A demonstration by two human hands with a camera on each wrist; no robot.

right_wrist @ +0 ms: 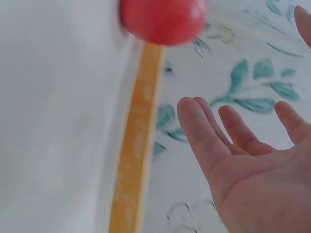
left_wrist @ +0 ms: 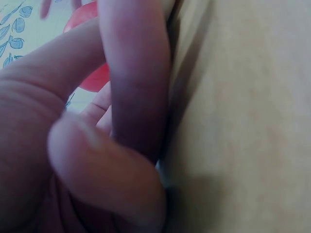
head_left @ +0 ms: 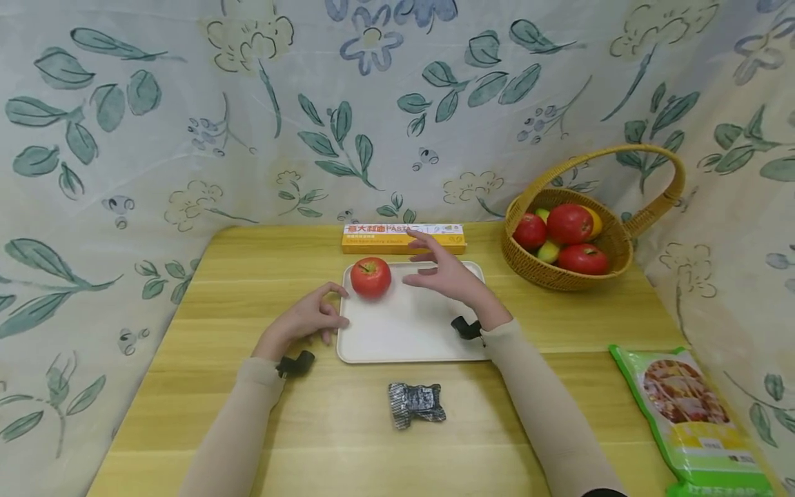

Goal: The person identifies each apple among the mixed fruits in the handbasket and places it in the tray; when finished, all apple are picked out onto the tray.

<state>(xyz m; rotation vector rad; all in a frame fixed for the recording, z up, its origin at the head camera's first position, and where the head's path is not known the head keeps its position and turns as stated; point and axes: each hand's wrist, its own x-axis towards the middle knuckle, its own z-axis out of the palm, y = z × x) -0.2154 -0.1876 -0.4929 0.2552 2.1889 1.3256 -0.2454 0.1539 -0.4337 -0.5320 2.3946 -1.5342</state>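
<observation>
A red apple (head_left: 370,277) stands stem up near the far left corner of a white rectangular tray (head_left: 410,331). My left hand (head_left: 308,316) is at the tray's left side, fingers loosely bent, with thumb and forefinger tips right at the rim. In the left wrist view those bent fingers (left_wrist: 138,63) partly cover the apple. Over the tray's right half hovers my right hand (head_left: 450,276), fingers spread and nothing in them. Its palm and extended fingers (right_wrist: 199,121) show in the right wrist view, apart from the apple (right_wrist: 164,19).
Behind the tray lies a yellow and white pasta box (head_left: 404,239). A wicker basket (head_left: 528,270) of fruit stands at the back right. A dark wrapped packet (head_left: 417,404) lies in front of the tray, and a green food bag (head_left: 695,421) at the right edge. Patterned cloth (head_left: 373,103) hangs behind.
</observation>
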